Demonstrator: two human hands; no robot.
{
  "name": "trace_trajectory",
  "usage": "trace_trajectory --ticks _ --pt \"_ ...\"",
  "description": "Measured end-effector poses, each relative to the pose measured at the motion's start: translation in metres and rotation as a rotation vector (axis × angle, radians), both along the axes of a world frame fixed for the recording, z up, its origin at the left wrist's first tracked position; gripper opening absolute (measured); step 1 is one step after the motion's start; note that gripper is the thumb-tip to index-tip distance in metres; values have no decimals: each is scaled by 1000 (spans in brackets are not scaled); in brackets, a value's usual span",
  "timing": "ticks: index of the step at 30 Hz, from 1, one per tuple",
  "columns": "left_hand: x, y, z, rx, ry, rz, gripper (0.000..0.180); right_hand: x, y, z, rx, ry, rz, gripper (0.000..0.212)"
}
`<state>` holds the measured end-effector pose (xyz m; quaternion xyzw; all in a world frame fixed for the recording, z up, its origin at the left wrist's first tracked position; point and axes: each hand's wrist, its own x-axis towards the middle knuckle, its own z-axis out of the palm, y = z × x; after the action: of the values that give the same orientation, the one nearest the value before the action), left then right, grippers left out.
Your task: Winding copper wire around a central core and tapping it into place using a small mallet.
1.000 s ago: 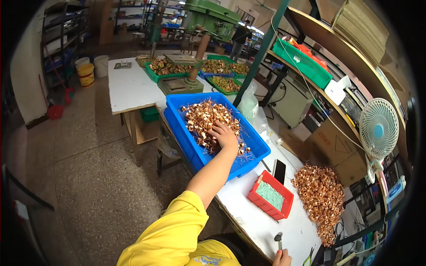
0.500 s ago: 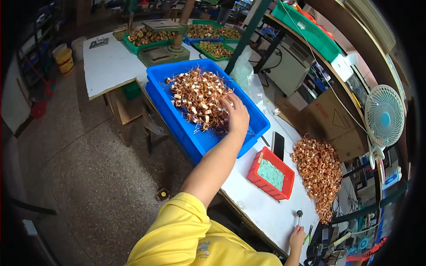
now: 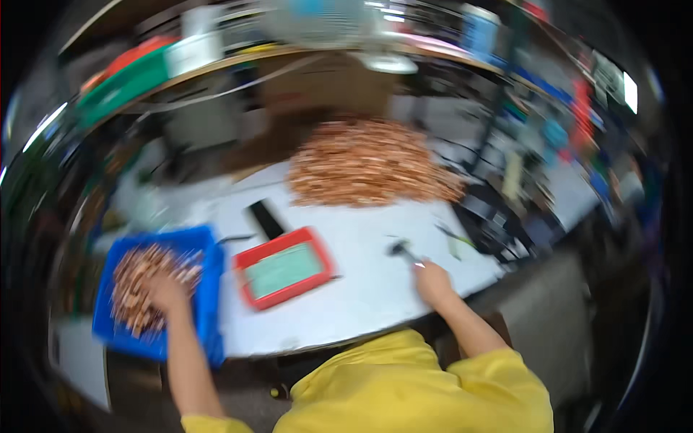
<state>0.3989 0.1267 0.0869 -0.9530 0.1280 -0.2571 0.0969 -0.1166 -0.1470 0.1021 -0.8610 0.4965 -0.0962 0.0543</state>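
Note:
In the blue bin (image 3: 214, 289) at the left, a heap of small copper wire coils (image 3: 130, 285) is piled up. My left hand (image 3: 167, 292) reaches into the bin over the coils; motion blur smears its fingers, so their hold does not show. Above the white tabletop on the right, my right hand (image 3: 434, 283) is closed round a small tool (image 3: 398, 249) with a dark rounded head and a silvery shaft. A red tray (image 3: 325, 252) of pale green strips (image 3: 285, 270) sits between the two hands.
Behind the tray lies a black phone-like slab (image 3: 266, 219). A large mound of copper coils (image 3: 375, 166) covers the back of the table, before a cardboard box (image 3: 325, 90). Green-handled pliers (image 3: 455, 245) and dark items are at the right. A shelf crosses overhead.
The view has swung to the right, putting the blue bin at the left and the coil mound ahead. My left hand stays at the bin's coils; my right still holds the tool.

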Motion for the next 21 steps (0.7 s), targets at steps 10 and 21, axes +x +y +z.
trace_trajectory --ticks 10,21 --pt "34 3 -7 133 -191 47 35 -17 -16 -26 -713 93 12 20" --pt "27 34 2 101 -136 -136 39 -39 -61 17 -435 55 269 14"
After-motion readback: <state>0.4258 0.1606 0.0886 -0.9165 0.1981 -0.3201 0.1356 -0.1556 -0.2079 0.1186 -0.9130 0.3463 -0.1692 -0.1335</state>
